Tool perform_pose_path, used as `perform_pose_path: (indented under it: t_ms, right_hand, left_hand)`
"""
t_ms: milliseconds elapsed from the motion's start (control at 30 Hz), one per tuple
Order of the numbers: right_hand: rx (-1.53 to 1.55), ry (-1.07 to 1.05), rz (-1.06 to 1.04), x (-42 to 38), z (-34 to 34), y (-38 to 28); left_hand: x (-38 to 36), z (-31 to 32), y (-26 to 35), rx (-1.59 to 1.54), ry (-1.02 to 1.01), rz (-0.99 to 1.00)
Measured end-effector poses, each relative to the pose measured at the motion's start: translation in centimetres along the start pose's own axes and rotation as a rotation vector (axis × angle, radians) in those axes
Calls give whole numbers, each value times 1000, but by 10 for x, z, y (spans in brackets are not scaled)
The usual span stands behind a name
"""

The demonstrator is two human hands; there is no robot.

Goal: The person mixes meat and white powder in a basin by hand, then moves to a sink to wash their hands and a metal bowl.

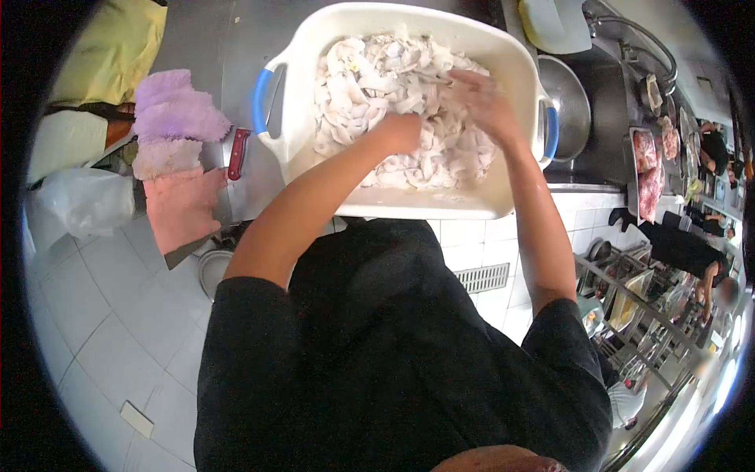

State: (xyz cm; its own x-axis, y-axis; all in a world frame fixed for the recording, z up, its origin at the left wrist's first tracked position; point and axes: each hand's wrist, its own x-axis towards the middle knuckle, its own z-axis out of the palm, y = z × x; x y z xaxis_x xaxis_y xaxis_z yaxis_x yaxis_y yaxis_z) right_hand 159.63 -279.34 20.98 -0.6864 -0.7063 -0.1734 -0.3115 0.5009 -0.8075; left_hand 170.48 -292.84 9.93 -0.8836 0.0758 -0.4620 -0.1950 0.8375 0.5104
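Note:
A large white tub (429, 203) with blue handle grips stands on the steel counter. It holds a heap of pale, whitish, wet-looking strips of raw food (346, 118), curled and tangled together. My left hand (403, 132) is down on the middle of the heap, its fingers hidden by the hand itself and the strips. Over the right part of the heap, my right hand (484, 102) has its fingers stretched out toward the left and is smeared by motion.
Left of the tub lie a red-handled knife (238, 155) and purple and pink cloths (177, 110). At right are a steel bowl (568, 110), a faucet hose (649, 35) and a tray of red meat (646, 177). A person in black (680, 244) stands farther right by racks.

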Motion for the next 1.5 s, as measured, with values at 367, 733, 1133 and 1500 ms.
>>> perform_pose_path:
  t_ms: [367, 733, 1133, 1500]
  right_hand:
    - [754, 269, 484, 82, 14, 73]
    - [-550, 486, -317, 68, 41, 16]
    - [-324, -32, -450, 73, 103, -52]
    - [280, 30, 31, 29, 66, -67]
  left_hand:
    - [-70, -100, -27, -239, 702, -268]
    - [-66, -107, -63, -551, 520, -241]
    - [-75, -103, -53, -453, 599, -260]
    - [-95, -69, -48, -258, 675, -216]
